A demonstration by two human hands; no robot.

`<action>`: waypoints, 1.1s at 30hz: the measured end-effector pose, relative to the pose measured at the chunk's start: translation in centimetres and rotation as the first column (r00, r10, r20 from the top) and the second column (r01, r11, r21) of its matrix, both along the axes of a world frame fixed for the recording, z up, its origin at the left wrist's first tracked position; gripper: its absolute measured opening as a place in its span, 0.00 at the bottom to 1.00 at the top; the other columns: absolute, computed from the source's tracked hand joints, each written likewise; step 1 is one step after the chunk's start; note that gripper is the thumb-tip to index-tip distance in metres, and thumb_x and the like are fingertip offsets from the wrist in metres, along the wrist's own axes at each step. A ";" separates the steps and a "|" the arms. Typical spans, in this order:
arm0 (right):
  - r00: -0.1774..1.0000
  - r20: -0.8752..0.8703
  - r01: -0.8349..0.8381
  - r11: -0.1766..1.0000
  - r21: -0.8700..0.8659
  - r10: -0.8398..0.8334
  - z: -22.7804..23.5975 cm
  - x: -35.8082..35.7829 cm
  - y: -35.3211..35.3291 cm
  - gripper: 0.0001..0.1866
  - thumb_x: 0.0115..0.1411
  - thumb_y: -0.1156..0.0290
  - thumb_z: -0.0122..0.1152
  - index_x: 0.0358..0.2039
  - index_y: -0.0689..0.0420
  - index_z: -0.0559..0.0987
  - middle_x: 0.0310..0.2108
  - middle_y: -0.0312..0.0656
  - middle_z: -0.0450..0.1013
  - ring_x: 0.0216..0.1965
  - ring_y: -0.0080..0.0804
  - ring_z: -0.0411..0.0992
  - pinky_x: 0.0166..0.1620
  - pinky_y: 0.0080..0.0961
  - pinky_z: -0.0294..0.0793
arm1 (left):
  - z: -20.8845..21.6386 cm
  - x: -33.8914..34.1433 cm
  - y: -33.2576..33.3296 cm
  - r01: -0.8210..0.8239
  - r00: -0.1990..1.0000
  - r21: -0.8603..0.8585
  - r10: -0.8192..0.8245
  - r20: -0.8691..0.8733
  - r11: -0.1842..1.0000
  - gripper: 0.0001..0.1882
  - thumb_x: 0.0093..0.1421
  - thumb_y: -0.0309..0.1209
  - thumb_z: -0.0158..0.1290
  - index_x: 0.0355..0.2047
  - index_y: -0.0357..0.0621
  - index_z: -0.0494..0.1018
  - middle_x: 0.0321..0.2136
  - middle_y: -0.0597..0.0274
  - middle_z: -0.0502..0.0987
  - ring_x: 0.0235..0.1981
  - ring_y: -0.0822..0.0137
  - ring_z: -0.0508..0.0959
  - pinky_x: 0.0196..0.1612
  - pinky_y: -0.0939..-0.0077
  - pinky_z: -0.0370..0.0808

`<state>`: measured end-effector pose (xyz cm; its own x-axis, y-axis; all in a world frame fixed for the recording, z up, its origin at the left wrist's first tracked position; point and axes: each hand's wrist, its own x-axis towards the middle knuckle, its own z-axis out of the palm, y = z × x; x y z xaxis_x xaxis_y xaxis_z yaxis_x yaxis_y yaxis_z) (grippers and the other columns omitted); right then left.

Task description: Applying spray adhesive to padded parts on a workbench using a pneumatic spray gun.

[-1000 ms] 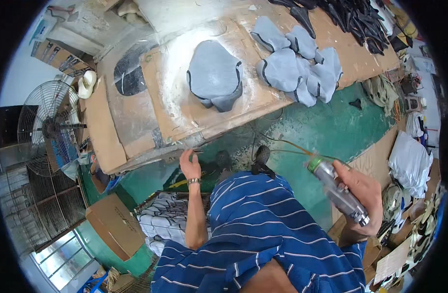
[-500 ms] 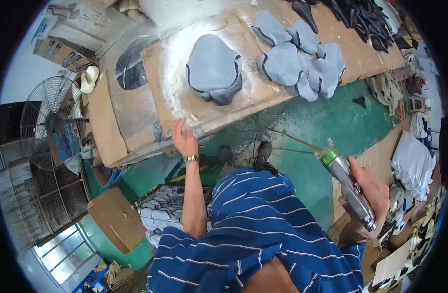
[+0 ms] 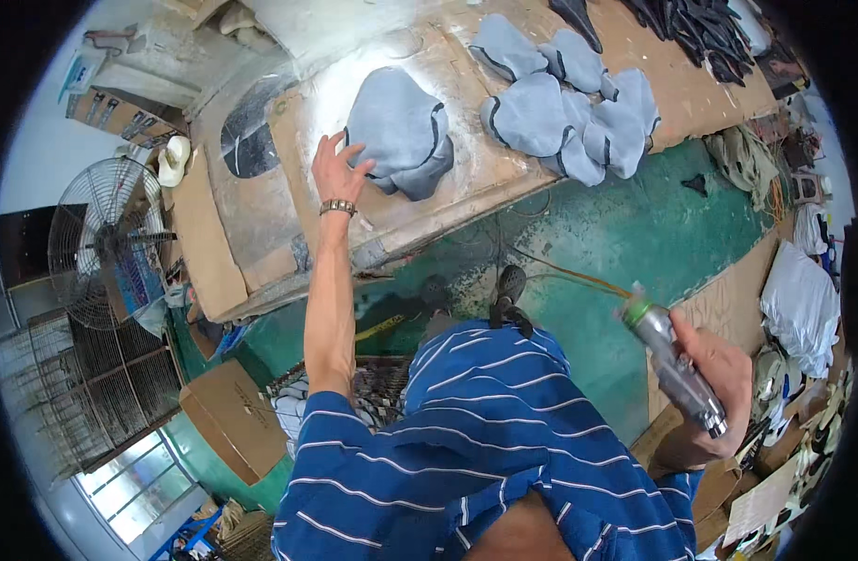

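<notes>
Head view: left hand (image 3: 338,178) reaches over the table (image 3: 197,234), fingers spread wide, nothing seen in its grip. Fingertips at the left edge of a grey cover (image 3: 396,117); can't tell if touching. Cover has black trim, lies on white-dusted cardboard (image 3: 321,122), darker grey flap at its near edge. Right hand (image 3: 721,379) is out over the floor (image 3: 597,234), well apart from the table, wrapped firmly around a grey tool (image 3: 672,353) with a green ring. Tool tilted, green end toward the table. Brown hose (image 3: 569,271) runs near that end; join unclear. More grey covers (image 3: 532,112) lie overlapping to the right, black pieces (image 3: 695,37) heaped beyond.
</notes>
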<state>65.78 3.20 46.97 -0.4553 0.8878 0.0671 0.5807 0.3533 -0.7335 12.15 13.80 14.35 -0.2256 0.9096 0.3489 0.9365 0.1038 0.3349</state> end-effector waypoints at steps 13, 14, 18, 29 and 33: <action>0.995 -0.084 -0.053 0.998 -0.028 0.051 -1.6 -1.5 2.0 0.40 0.42 0.57 0.68 0.54 0.72 0.80 0.23 0.48 0.73 0.25 0.37 0.75 0.32 0.28 0.70 | 9.9 -2.4 2.5 -0.014 0.998 0.128 0.007 0.059 0.992 0.10 0.51 0.37 0.68 0.32 0.48 0.87 0.49 0.60 0.81 0.54 0.55 0.77 0.59 0.58 0.72; 0.996 -0.076 -0.050 0.998 -0.034 0.047 -1.3 -2.0 1.8 0.40 0.42 0.57 0.68 0.54 0.72 0.80 0.23 0.48 0.74 0.25 0.38 0.75 0.33 0.28 0.70 | 10.8 -3.4 2.6 0.007 1.000 0.159 -0.011 0.020 0.987 0.10 0.51 0.37 0.68 0.33 0.48 0.86 0.49 0.60 0.81 0.53 0.54 0.77 0.58 0.60 0.73; 0.984 -0.162 -0.092 0.988 -0.121 0.072 -1.7 -6.6 1.0 0.39 0.45 0.62 0.71 0.56 0.72 0.78 0.29 0.48 0.76 0.29 0.39 0.76 0.36 0.30 0.71 | 14.6 -12.3 -1.7 -0.038 0.998 0.124 0.033 0.045 0.992 0.13 0.53 0.39 0.67 0.36 0.47 0.86 0.50 0.58 0.81 0.53 0.54 0.79 0.56 0.61 0.75; 0.995 0.057 0.093 0.951 -0.295 -0.079 -2.7 -20.3 -0.3 0.36 0.50 0.74 0.70 0.61 0.69 0.75 0.37 0.50 0.77 0.34 0.38 0.74 0.43 0.30 0.72 | 16.8 -34.4 0.6 -0.227 0.969 0.061 0.232 -0.090 0.972 0.18 0.54 0.47 0.64 0.37 0.48 0.86 0.44 0.52 0.83 0.46 0.48 0.81 0.50 0.58 0.76; 0.986 0.119 0.149 0.926 -0.347 -0.114 -3.4 -24.6 -0.3 0.35 0.50 0.76 0.70 0.61 0.68 0.75 0.37 0.50 0.77 0.35 0.37 0.75 0.43 0.30 0.73 | 13.9 -36.8 -1.2 -0.197 0.908 0.394 0.319 -0.273 0.898 0.13 0.56 0.41 0.64 0.39 0.52 0.86 0.42 0.55 0.81 0.46 0.49 0.79 0.53 0.57 0.75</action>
